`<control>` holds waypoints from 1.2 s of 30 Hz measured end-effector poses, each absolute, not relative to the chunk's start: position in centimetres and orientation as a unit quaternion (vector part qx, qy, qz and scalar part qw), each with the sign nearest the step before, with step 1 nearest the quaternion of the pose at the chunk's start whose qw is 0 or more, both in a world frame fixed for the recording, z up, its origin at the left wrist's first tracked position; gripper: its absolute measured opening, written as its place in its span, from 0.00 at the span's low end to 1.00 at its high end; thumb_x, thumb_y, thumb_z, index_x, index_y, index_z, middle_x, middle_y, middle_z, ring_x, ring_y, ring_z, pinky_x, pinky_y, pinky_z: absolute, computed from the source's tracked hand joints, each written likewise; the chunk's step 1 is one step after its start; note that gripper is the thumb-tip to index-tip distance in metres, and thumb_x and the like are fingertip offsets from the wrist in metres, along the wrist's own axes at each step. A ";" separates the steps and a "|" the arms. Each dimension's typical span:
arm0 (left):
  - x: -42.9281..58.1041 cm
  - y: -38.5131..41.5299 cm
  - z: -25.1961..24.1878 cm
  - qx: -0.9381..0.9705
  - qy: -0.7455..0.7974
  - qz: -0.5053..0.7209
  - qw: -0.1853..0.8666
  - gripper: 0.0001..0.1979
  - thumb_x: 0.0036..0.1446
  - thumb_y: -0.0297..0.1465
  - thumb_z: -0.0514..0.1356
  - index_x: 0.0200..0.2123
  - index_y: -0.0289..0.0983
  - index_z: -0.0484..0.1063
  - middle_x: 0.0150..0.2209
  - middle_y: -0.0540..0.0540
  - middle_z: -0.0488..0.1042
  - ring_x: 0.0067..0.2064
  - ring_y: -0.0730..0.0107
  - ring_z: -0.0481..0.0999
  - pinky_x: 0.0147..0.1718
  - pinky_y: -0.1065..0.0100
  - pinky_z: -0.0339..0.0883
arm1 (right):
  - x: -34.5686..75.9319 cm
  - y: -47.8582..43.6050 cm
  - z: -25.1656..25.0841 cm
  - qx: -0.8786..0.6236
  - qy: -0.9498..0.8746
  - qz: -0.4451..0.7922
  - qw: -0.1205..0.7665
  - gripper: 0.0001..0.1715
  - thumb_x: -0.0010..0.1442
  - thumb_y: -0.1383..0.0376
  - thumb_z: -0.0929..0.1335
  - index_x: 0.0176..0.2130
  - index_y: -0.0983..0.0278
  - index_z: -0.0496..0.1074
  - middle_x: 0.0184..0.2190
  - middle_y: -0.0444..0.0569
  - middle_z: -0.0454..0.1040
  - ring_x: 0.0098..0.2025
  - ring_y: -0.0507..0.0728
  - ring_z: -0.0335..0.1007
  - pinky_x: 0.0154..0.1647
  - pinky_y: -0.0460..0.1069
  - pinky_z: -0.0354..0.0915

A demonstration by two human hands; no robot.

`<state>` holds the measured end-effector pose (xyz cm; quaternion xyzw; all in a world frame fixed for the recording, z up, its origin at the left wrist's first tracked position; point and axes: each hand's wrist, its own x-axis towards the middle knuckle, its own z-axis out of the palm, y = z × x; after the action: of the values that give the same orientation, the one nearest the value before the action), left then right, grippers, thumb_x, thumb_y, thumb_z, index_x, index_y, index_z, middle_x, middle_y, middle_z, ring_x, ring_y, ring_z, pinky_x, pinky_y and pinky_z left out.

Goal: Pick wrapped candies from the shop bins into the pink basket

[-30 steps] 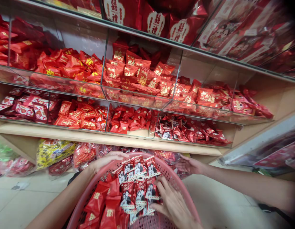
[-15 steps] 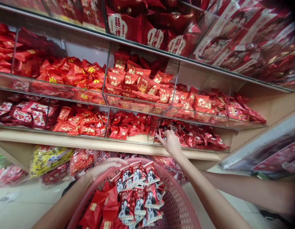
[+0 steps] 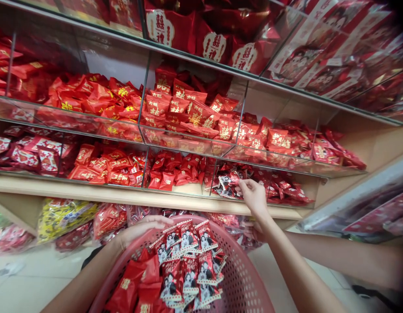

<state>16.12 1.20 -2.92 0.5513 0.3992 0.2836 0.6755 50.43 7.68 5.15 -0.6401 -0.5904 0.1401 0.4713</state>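
A pink perforated plastic basket (image 3: pixel 253 261) is in front of me, with my left hand (image 3: pixel 144 228) gripping its left rim, fingers stretched along the edge. Inside lie red candy packets printed with a bride and groom (image 3: pixel 190 271) and larger plain red packets with gold marks (image 3: pixel 132 282). At the bottom shelf compartment, my right hand (image 3: pixel 253 195) reaches in with thumb and forefinger pinched at the edge of a wrapped candy (image 3: pixel 232 179) of the couple-printed kind. More of these lie under and around it.
Clear dividers split the shelves (image 3: pixel 188 200) into compartments of red packets. Bagged candy, including a yellow bag (image 3: pixel 66 217), lies beneath. Another person's arm (image 3: pixel 338 256) comes in from the right, below my right forearm, its hand partly hidden behind my arm.
My right hand has moved right along the compartment, uncovering couple-printed packets at its left. The other person's hand now shows beneath my wrist. My left hand and the basket stay nearly still.
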 end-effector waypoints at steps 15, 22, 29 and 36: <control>16.4 0.8 -4.0 0.554 0.406 0.312 0.657 0.17 0.51 0.42 0.58 0.34 0.35 0.77 0.38 0.46 0.76 0.42 0.63 0.72 0.45 0.68 0.60 | 40.0 -0.8 1.5 -0.522 -0.663 0.384 0.376 0.16 0.57 0.56 0.62 0.25 0.64 0.66 0.19 0.45 0.71 0.23 0.53 0.68 0.24 0.45 0.60; 16.6 0.9 -4.0 0.520 0.420 0.297 0.682 0.09 0.43 0.34 0.65 0.24 0.34 0.73 0.23 0.53 0.69 0.26 0.77 0.65 0.28 0.74 0.56 | 38.0 -0.7 -0.5 -0.504 -0.699 0.363 0.355 0.16 0.57 0.59 0.61 0.23 0.64 0.65 0.19 0.44 0.71 0.22 0.51 0.65 0.23 0.44 0.59; 16.5 1.2 -4.6 0.562 0.414 0.277 0.660 0.11 0.45 0.36 0.64 0.24 0.33 0.71 0.21 0.53 0.67 0.24 0.78 0.62 0.25 0.74 0.53 | 36.7 0.6 -0.2 -0.498 -0.688 0.390 0.355 0.12 0.52 0.58 0.65 0.29 0.65 0.69 0.22 0.44 0.71 0.24 0.51 0.65 0.25 0.44 0.60; 16.1 1.5 -5.4 0.591 0.413 0.270 0.639 0.14 0.46 0.38 0.63 0.23 0.32 0.69 0.20 0.53 0.64 0.23 0.79 0.60 0.24 0.75 0.53 | 35.4 1.6 -0.3 -0.519 -0.708 0.320 0.356 0.21 0.57 0.56 0.61 0.19 0.64 0.64 0.15 0.39 0.59 0.19 0.48 0.53 0.21 0.44 0.50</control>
<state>16.11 1.54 -5.43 0.5907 0.4132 0.2695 0.6385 35.45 1.63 -0.32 -0.5187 -0.7082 0.3204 0.3560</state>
